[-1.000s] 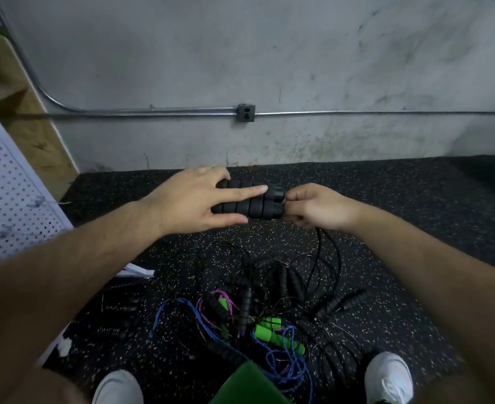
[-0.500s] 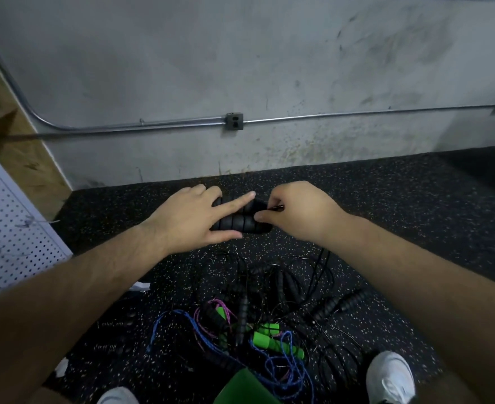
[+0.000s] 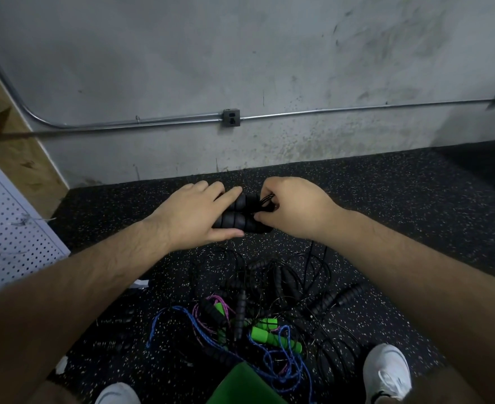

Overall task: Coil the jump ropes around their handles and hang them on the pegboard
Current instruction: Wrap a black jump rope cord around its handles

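The left grip [image 3: 194,212] clasps two black handles [image 3: 237,212] side by side, mid-frame, as before. The right grip [image 3: 293,208] has shifted from pinching their end to looping the black cord [image 3: 265,199] over them, so coiling is under way. Lower down on the floor [image 3: 386,214], the tangle [image 3: 269,293] shows one blue rope [image 3: 182,312], one pink rope [image 3: 195,313], at least two green handles [image 3: 262,335] — its black ones uncountable. One pegboard [image 3: 10,228], left edge.

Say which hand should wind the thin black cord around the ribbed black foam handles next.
Probably right: the right hand pinches the thin black cord; the left hand grips the ribbed black foam handles.
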The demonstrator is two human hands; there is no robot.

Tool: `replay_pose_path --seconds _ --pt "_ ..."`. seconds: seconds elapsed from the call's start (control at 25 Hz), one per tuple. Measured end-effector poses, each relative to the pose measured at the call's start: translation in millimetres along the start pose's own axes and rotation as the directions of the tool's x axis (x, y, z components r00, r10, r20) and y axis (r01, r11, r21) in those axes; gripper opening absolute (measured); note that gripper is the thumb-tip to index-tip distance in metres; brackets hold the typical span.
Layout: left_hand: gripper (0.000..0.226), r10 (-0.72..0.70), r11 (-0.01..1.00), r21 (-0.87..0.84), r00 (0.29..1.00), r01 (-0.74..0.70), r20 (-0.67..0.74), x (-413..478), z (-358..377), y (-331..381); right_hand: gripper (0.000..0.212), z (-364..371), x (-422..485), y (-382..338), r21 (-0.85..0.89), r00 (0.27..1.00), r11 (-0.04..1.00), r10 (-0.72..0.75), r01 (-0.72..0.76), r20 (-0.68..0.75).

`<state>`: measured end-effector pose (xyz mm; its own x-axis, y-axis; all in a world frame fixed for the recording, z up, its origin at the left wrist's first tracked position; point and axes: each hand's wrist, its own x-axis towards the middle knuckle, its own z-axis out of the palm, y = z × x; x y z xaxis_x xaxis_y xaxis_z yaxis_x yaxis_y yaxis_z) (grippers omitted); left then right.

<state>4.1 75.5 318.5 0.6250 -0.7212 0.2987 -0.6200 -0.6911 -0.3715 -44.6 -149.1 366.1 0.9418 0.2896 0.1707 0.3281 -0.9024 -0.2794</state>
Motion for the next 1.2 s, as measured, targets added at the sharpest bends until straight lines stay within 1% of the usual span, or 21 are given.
replay_pose_path --seconds 0.04,0.12,0.24,0.32,0.36,0.4,0.44,0.48,0.52,0.56,0.6,0.64,0.68,0.72,0.76,0.8,0.84,0.88,0.96,1.08,1.2 --pt "0.097 -0.003 1.000 -0.019 1.000 0.003 0.014 -0.5 -0.5 -0.4 0.016 -0.3 -1.6 -1.6 -0.043 0.998 0.998 -0.056 0.056 -0.005" --pt "0.094 -0.015 0.998 -0.053 1.000 0.015 0.006 -3.4 0.2 -5.6 0.011 -5.8 -4.9 1.2 -0.083 0.989 0.986 -0.140 0.143 0.035" --pt "0.090 -0.026 0.996 -0.084 0.998 0.021 -0.054 -7.1 1.0 -14.9 0.019 -21.8 -7.8 13.7 -0.074 0.987 0.989 -0.123 0.131 0.101" --pt "0.087 0.036 0.996 -0.074 0.995 -0.043 -0.089 -6.1 0.2 -12.5 0.021 -26.4 -6.7 18.5 -0.102 0.982 0.976 -0.189 0.191 0.026" --pt "0.084 0.077 0.993 -0.079 0.991 -0.086 -0.110 -5.0 -1.5 -8.5 0.020 -26.6 -5.3 19.5 -0.086 0.972 0.969 -0.233 0.230 -0.025" --pt "0.082 0.108 0.988 -0.099 0.986 -0.121 -0.131 -4.4 -4.5 -4.1 0.019 -25.6 -3.0 21.2 -0.036 0.968 0.969 -0.245 0.244 -0.059" --pt "0.079 0.124 0.981 -0.134 0.981 -0.144 -0.147 -4.3 -8.8 0.4 0.017 -24.9 -0.2 24.5 0.062 0.972 0.972 -0.222 0.227 -0.075" --pt "0.076 0.130 0.972 -0.174 0.979 -0.157 -0.159 -4.3 -13.4 4.5 0.015 -24.1 2.8 29.4 0.203 0.983 0.962 -0.170 0.180 -0.063" --pt "0.075 0.128 0.963 -0.212 0.977 -0.164 -0.173 -4.7 -18.8 8.7 0.012 -22.2 5.4 35.9 0.366 0.994 0.924 -0.108 0.111 -0.028" --pt "0.073 0.120 0.956 -0.243 0.974 -0.165 -0.190 -4.7 -24.0 13.3 0.009 -19.9 6.0 41.5 0.521 0.998 0.852 -0.058 0.043 0.012" --pt "0.073 0.104 0.951 -0.264 0.972 -0.159 -0.210 -4.7 -29.0 17.8 0.009 -16.5 5.6 44.8 0.664 0.998 0.748 -0.028 -0.018 0.059" --pt "0.072 0.079 0.952 -0.270 0.970 -0.142 -0.231 -4.1 -32.8 21.1 0.014 -9.5 5.4 46.7 0.780 0.995 0.621 -0.009 -0.076 0.103" --pt "0.072 0.047 0.960 -0.256 0.967 -0.113 -0.249 -3.4 -35.2 22.6 0.019 -0.2 4.6 45.2 0.863 0.988 0.486 0.018 -0.142 0.152" --pt "0.073 0.011 0.973 -0.221 0.965 -0.071 -0.262 -2.2 -36.0 22.6 0.022 12.1 3.0 41.0 0.900 0.978 0.383 0.051 -0.208 0.204" --pt "0.075 -0.028 0.985 -0.173 0.963 -0.020 -0.268 -1.5 -35.2 20.7 0.021 26.5 1.3 35.0 0.901 0.964 0.343 0.081 -0.264 0.252" --pt "0.077 -0.061 0.993 -0.116 0.960 0.030 -0.272 -0.9 -32.4 17.1 0.020 41.2 -1.0 28.1 0.879 0.950 0.361 0.105 -0.311 0.293" --pt "0.078 -0.080 0.996 -0.054 0.960 0.068 -0.269 -0.9 -28.1 12.8 0.024 54.7 -4.5 19.1 0.849 0.936 0.395 0.117 -0.349 0.331" --pt "0.079 -0.084 0.996 0.014 0.962 0.090 -0.258 -1.1 -22.5 8.2 0.031 66.8 -8.4 9.8 0.822 0.928 0.436 0.116 -0.367 0.353" --pt "0.077 -0.077 0.986 0.125 0.973 0.106 -0.217 -2.7 -9.6 0.1 0.037 79.4 -16.4 -7.7 0.775 0.931 0.523 0.123 -0.356 0.345" --pt "0.078 -0.125 0.973 0.176 0.983 0.148 -0.137 -6.8 4.4 -11.8 0.036 75.5 -22.5 -26.8 0.644 0.935 0.691 0.143 -0.329 0.325" --pt "0.077 -0.160 0.966 0.183 0.980 0.180 -0.118 -10.0 10.1 -26.1 0.035 52.5 -28.8 -43.8 0.542 0.892 0.762 0.101 -0.355 0.441"
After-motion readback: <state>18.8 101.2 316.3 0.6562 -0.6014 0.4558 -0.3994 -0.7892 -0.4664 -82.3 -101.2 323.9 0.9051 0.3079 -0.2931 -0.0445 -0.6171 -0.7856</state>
